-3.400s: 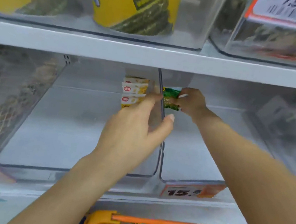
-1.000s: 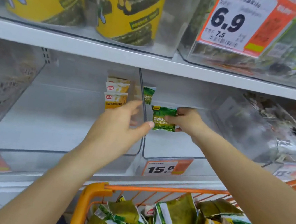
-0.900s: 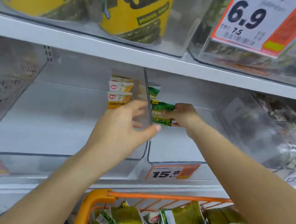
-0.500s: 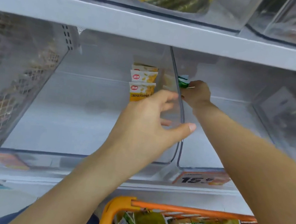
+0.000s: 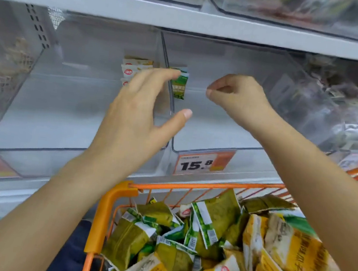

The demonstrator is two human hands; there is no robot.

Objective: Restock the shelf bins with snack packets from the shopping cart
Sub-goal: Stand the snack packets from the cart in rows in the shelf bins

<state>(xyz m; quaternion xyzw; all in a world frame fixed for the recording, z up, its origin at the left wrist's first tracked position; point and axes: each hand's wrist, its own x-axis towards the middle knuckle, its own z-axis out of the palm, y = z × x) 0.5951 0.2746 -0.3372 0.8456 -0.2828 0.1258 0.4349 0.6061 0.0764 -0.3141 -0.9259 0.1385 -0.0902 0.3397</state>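
Presently our left hand (image 5: 134, 118), fingers (image 5: 158, 74) wide, hovers by the divider (image 5: 164, 49); our right hand (image 5: 240, 98) curls on nothing. A brush could topple the upright green packet (image 5: 179, 85).

green packet (image 5: 179, 85) upright at back of right clear bin (image 5: 213, 145); mixed packets (image 5: 210, 219) heaped in orange cart (image 5: 107, 207).

Green snack packet (image 5: 179, 85) at back of right clear plastic bin (image 5: 217, 146), yellow-white packets (image 5: 135, 67) at back of left clear plastic bin (image 5: 35, 151); orange wire cart (image 5: 189, 186) below, in front.
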